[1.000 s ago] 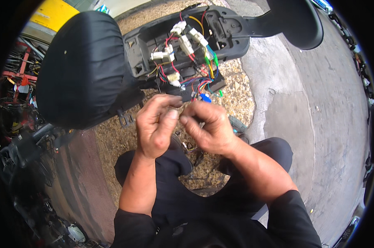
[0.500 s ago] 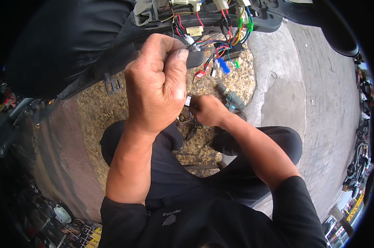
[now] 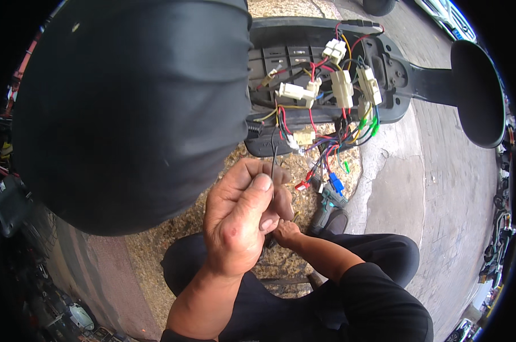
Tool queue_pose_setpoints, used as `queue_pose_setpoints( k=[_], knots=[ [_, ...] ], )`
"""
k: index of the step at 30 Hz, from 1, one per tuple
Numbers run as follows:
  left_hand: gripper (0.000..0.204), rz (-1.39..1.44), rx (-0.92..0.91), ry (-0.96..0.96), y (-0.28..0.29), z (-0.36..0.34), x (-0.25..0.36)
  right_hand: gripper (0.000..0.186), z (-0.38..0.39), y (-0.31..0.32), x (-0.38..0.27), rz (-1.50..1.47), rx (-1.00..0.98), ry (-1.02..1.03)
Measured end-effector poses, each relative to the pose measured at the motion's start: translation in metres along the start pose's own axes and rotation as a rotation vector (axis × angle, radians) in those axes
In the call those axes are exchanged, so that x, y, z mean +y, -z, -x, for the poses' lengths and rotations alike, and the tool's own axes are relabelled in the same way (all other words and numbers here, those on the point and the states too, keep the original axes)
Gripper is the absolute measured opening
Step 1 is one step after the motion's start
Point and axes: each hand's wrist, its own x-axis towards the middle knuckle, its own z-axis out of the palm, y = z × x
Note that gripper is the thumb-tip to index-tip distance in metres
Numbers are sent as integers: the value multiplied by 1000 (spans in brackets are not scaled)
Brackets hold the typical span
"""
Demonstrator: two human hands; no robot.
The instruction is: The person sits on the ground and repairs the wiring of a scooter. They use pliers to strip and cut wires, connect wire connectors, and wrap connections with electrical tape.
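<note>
In front of me my left hand [image 3: 241, 214] is raised, palm partly turned up, pinching a thin black wire [image 3: 274, 162] between thumb and forefinger. The wire runs up toward a wiring harness. Lower down and behind it, my right hand [image 3: 287, 232] is closed with bent fingers; my left hand partly covers it, and I cannot make out what it grips. Beyond the left hand hang coloured wires [image 3: 326, 149] with white plug connectors [image 3: 342, 88], a blue connector [image 3: 336, 183] and a red connector [image 3: 302, 185].
A bulky black padded seat [image 3: 138, 114] fills the upper left. The harness lies over a black plastic frame [image 3: 392, 80] with a black rounded part [image 3: 479, 94] on an arm at right. A cordless drill [image 3: 326, 208] lies by my shoe [image 3: 337, 221]. Vehicle parts line both sides.
My view has shifted upward, showing more of the seat and harness. The left hand's fingers have come into view with the black wire. The right hand now sits closer behind the left.
</note>
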Motion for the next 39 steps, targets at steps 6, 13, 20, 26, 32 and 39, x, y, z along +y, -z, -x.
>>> queue_pose_setpoints(
  k=[6, 13, 20, 26, 32, 39],
  knots=[
    [20, 263, 22, 130, 5, -5, 5, 33, -8, -7, 9, -76, -12, 8],
    [18, 326, 18, 75, 4, -10, 0, 31, -1, 18, 10, -57, 2, -10],
    [11, 286, 12, 60, 4, -13, -2, 26, -4, 21, 15, -2, 44, -16],
    [8, 281, 50, 107, 1, -12, -2, 22, 9, 45, 13, -34, -139, -34],
    [8, 294, 7, 115, 1, -12, -4, 27, 40, 88, 13, -118, -222, -90],
    [8, 328, -14, 110, 3, -12, -4, 26, 58, 134, 11, -6, -95, 150]
  ],
)
